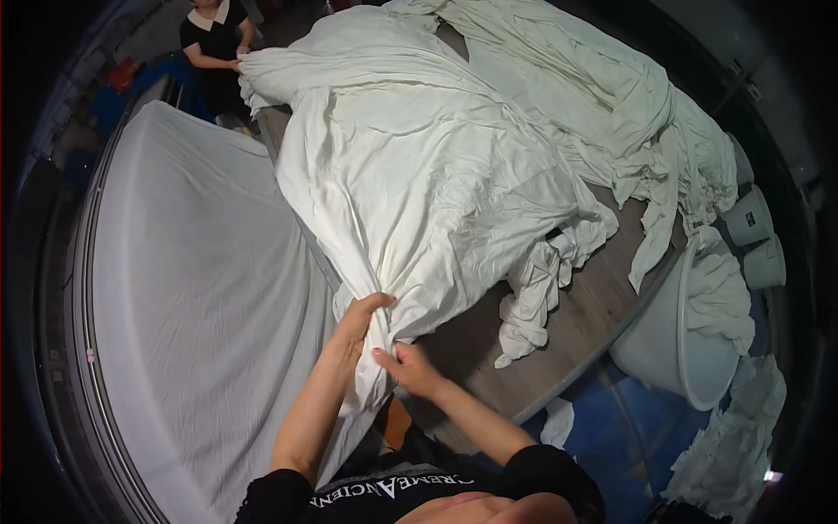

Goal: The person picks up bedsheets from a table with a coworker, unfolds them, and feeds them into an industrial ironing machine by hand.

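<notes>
A large white sheet (pixel 419 166) lies in folds over a wooden table (pixel 576 319), its near end gathered into a narrow bunch close to my body. My left hand (pixel 365 319) is closed round this bunch. Just below and to the right, my right hand (pixel 410 368) grips the edge of the same cloth, thumb on top. Below my hands the cloth hangs down along the table's near side. At the far left end, a person (pixel 214 44) in a dark top with a pale collar holds another part of the sheet.
Pale cloth (pixel 209 279) is stretched over a railed frame at left. More white cloth (pixel 602 96) is heaped at the back right. A large white tub (pixel 663 349) with cloth stands at right, near smaller buckets (pixel 749 218). Crumpled material (pixel 729 445) lies at lower right.
</notes>
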Demonstrator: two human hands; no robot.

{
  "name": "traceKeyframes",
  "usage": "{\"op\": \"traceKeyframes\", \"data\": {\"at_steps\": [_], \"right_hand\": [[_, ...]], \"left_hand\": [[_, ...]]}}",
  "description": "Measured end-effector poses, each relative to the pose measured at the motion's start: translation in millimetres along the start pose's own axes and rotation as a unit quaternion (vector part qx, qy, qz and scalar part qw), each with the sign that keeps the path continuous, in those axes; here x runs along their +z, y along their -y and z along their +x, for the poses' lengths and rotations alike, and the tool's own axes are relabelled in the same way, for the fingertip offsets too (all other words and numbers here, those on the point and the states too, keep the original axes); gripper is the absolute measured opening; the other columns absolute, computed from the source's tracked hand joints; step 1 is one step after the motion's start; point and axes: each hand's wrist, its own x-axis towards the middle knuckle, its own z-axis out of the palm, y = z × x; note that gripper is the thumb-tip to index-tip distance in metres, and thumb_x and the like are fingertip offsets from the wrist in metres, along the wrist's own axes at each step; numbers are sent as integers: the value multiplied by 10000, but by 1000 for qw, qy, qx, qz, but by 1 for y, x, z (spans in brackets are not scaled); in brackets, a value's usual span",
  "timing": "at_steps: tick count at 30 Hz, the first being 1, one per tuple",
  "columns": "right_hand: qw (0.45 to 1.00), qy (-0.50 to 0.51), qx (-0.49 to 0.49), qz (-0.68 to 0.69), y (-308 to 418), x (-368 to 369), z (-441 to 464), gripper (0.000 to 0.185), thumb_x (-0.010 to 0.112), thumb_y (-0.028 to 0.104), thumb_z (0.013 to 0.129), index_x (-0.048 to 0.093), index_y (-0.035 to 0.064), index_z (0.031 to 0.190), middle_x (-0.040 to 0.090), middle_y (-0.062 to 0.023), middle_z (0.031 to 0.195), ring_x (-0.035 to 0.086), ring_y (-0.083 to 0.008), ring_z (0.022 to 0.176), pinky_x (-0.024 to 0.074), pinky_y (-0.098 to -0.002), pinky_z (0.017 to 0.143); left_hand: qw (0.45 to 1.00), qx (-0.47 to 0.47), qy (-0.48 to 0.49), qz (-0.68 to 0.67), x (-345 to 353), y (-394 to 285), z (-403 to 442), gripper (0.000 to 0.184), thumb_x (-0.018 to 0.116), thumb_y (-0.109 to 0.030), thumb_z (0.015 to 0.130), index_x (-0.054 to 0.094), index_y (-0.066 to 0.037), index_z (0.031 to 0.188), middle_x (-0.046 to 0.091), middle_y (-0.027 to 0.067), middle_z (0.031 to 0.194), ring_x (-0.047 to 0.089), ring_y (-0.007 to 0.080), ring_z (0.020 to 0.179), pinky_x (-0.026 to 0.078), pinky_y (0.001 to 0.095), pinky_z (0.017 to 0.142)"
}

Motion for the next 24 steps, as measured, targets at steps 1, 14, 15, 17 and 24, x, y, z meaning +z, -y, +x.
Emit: {"op": "traceKeyframes", "data": {"at_steps": [1, 14, 15, 17, 24], "right_hand": [[982, 80, 66, 159, -20, -9, -1, 216, 507, 263, 892, 565, 56, 904, 597, -45, 791, 576, -168, 671, 455, -320, 545], [728, -456, -216, 464, 40, -297, 60, 534, 486, 409, 839, 449, 55, 1237, 434, -128, 1273, 435, -275, 1146, 349, -412, 980], [798, -392, -219, 402, 59, -272, 66, 482, 478, 393, 848, 496, 52, 1189, 481, -120, 1225, 476, -259, 1100, 376, -402, 960], [889, -341, -200, 232, 61, -193, 88, 364, 541, 344, 811, 559, 57, 1034, 538, -113, 1055, 526, -246, 943, 405, -379, 867], [891, 224, -356, -172, 22, 87, -42, 266, 673, 234, 685, 509, 43, 770, 517, -171, 607, 534, -355, 554, 410, -411, 487]], "left_hand": [[994, 78, -25, 74, -9, 0, -5, 505, 648, -244, 726, 506, 20, 1133, 594, 118, 994, 559, 211, 869, 433, 312, 786], [925, 25, -202, 321, -204, 80, -177, 522, 633, -186, 664, 509, 45, 1115, 587, 95, 995, 531, 182, 912, 406, 289, 844], [914, -25, -197, 354, -200, 76, -164, 570, 630, -194, 671, 470, 54, 1158, 567, 110, 1061, 519, 203, 980, 389, 295, 886], [770, 178, -150, 594, -226, 68, -127, 694, 604, -293, 782, 300, 53, 1301, 387, 189, 1303, 359, 258, 1219, 281, 313, 1010], [773, 147, -63, 613, -82, -21, -1, 807, 519, -478, 820, 89, -134, 1411, 279, 251, 1370, 384, 320, 1222, 356, 432, 958]]}}
